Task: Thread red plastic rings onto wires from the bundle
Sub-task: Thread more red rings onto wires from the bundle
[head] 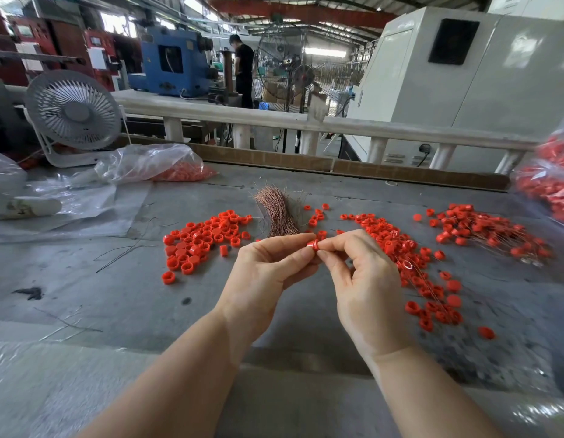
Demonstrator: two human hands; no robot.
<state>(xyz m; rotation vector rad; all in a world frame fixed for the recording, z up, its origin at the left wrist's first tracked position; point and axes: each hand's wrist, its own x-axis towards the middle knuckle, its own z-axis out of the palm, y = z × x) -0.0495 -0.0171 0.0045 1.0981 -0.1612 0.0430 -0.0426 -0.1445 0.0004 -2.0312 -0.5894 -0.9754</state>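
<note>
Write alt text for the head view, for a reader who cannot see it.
Two bare hands, left hand and right hand, pinch one red plastic ring between their fingertips above a grey worktable. Behind them lies a copper wire bundle, with loose red rings heaped to the left and wired rings to the right.

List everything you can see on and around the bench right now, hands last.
loose ring pile: many, red, bench left of centre
wire bundle: one, copper, bench centre
threaded rings: many, red with wires, bench right
scattered rings: many, red, right of the hands
clear bag of rings: one, far left
bag of rings: one, right edge
desk fan: one, white, far left
bench: one, grey
held ring: one, red, between both hands
left hand: fingers pinch the ring
right hand: fingers pinch at the ring
</note>
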